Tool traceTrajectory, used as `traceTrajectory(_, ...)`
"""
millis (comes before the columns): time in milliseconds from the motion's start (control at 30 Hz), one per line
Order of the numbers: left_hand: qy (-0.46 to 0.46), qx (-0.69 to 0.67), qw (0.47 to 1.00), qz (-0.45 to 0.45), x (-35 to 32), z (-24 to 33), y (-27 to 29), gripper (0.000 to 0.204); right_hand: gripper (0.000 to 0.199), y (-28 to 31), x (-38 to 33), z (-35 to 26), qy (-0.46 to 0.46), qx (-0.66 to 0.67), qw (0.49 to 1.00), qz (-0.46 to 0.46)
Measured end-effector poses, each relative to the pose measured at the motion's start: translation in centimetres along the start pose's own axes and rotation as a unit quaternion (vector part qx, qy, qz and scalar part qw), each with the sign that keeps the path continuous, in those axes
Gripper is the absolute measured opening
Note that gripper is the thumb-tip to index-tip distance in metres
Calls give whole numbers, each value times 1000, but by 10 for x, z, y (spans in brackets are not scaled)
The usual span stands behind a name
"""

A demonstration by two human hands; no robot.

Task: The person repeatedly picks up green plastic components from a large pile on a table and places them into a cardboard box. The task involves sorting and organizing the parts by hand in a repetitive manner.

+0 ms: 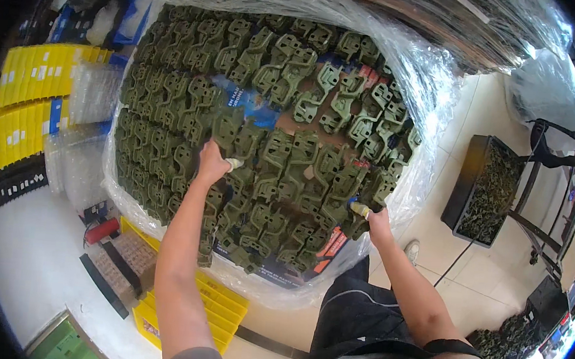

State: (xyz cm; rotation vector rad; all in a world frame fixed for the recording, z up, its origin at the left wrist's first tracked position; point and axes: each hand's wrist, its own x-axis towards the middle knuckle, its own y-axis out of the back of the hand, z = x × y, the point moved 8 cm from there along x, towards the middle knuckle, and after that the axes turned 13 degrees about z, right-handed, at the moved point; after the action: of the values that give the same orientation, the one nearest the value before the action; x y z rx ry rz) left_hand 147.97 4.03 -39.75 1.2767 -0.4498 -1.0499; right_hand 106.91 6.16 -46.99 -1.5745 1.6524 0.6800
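Rows of dark green cast metal brackets (289, 159) lie on printed cardboard inside a large, plastic-lined container. My left hand (213, 165) is closed on a green bracket (227, 126) at the middle of the load; a pale wrap covers its thumb. At the container's near right edge, my right hand (377, 222) is closed at the lower end of another green bracket (383, 186). Its thumb carries a yellowish-white wrap, with a bit of blue at the tip. My palms and the gripping fingers are mostly hidden.
Clear plastic film (437, 76) hangs over the container's rim. Yellow bins (39, 79) stand at the left, and a yellow crate (213, 305) is near my left elbow. On the right, a black tray (462, 193) of small dark parts sits beside a black metal frame (533, 229).
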Motion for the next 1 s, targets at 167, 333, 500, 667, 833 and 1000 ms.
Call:
traceTrajectory(167,-86,-39,985,142,-25,55,97,53,36,-7,-39,-50,48,19,999,-9)
traceTrajectory(333,-126,42,957,258,-41,105,177,53,47,33,-88,-120,56,-36,997,33)
traceTrajectory(500,-211,-135,944,215,-91,293,254,55,61,129,-172,-247,225,48,973,28)
traceTrajectory(667,-252,-111,937,215,-142,480,229,58,51,311,-244,-316,274,109,953,70)
traceTrajectory(833,-343,-144,919,130,-223,703,110,62,31,541,-295,-365,249,153,944,155)
traceTrajectory(1000,-330,-211,920,38,-325,900,5,53,32,765,-284,-416,235,142,945,176)
